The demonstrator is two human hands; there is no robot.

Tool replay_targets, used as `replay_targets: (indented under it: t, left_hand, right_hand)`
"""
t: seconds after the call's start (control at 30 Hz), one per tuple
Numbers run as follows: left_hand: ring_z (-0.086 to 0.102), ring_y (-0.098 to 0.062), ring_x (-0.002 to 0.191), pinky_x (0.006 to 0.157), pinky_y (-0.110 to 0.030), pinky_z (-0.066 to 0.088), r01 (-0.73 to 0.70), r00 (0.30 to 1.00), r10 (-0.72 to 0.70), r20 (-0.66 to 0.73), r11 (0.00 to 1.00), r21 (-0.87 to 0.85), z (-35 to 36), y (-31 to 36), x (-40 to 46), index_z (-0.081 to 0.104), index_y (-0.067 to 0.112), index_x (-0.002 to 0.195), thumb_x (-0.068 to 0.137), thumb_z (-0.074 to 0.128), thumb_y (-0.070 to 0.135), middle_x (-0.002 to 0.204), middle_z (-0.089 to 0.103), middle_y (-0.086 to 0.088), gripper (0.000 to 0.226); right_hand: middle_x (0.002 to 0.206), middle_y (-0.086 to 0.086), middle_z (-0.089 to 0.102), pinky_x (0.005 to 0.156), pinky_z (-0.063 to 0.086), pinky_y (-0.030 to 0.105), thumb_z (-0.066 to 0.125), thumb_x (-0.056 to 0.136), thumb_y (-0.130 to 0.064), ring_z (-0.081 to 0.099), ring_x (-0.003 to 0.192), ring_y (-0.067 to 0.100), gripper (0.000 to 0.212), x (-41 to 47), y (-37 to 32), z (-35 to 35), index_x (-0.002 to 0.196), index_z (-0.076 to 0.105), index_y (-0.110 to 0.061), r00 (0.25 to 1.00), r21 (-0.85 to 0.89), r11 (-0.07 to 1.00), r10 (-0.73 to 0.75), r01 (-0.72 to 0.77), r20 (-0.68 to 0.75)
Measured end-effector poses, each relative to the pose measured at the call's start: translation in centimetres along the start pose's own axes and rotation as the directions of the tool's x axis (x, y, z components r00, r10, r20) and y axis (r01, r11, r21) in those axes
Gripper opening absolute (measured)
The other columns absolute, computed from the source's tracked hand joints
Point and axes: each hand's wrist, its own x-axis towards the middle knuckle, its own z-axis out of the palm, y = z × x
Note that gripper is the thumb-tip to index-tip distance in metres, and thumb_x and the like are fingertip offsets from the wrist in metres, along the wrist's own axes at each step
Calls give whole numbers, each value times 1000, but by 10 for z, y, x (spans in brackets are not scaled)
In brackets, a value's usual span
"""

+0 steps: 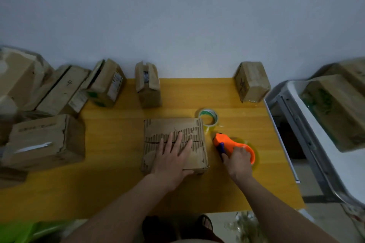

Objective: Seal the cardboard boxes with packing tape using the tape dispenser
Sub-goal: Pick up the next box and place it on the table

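1. Cardboard boxes on the yellow table [122,163]: three at the far edge [106,85] [148,85] [251,82], one torn-topped near the centre [194,126], one at the left [45,142].
2. Further boxes: a blurred stack at far left [63,89], count uncertain; two at right [335,112] [353,71].
3. Tape dispensers: one, orange [227,143].
4. Loose tape rolls: one [208,117].
5. Hands: two [173,160] [240,162].

Orange table [110,173], grey wall [177,16] (green bag [23,231] nearby).
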Motion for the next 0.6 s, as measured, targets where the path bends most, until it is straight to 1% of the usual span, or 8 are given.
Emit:
replay_targets:
  t: [0.1,0.2,0.23,0.3,0.37,0.43,0.53,0.6]
  left_hand:
    - [-27,-29,144,117,-52,-13,26,999,-26,23,1000,9,2,3,1,-15,31,152,90,41,66,159,-26,-4,90]
    - [-28,-27,144,117,-49,-14,40,998,-41,41,999,14,2,2,2,-16,32,151,90,42,66,158,-28,-3,91]
    - [-27,-27,144,116,-49,-15,46,998,-47,46,999,23,3,3,2,-16,33,151,90,42,66,158,-28,-3,91]
    - [-27,-26,144,116,-48,-15,55,997,-57,52,998,39,1,5,3,-17,34,151,89,42,67,157,-29,-2,92]
    - [-27,-26,144,117,-49,-14,68,996,-71,57,997,46,-1,6,4,-16,34,151,89,43,66,156,-31,-1,91]
    - [-26,-26,145,117,-49,-13,78,995,-80,58,996,36,-5,7,4,-13,36,152,88,46,66,157,-29,0,92]
    - [-21,-23,146,118,-50,-13,78,992,-77,104,997,-4,-19,7,2,-6,38,152,81,54,71,160,-21,2,99]
    - [-10,-22,149,120,-49,-8,97,991,-84,107,987,-126,-37,7,3,5,35,154,77,57,73,162,-7,3,100]
  right_hand:
    - [125,17,57,101,39,39,59,90,-42,53,117,32,57,8,18,14,128,45,-2,997,-35,999,29,-26,68]
    - [122,12,62,109,30,38,59,91,-37,54,119,29,56,11,32,24,133,40,-5,991,-93,995,-9,21,136]
    - [122,13,62,108,31,38,59,91,-32,53,120,30,54,13,36,24,135,39,-7,990,-71,997,-16,26,138]
    - [119,16,62,96,41,39,61,90,-26,54,116,34,48,17,43,19,131,45,-8,991,-3,1000,-18,19,131]
    - [112,16,65,85,45,39,64,88,-22,58,107,35,37,18,50,8,121,54,-7,991,102,994,-52,39,127]
    - [102,16,66,80,46,38,66,87,-13,61,97,35,23,17,56,-5,107,61,-5,980,306,948,-134,84,145]
    - [98,19,69,81,49,42,66,84,3,63,96,37,20,9,60,-32,104,66,1,937,629,764,-310,144,162]
    - [101,11,73,81,53,38,64,83,8,68,98,25,27,2,58,-56,109,67,0,889,738,649,-432,187,154]
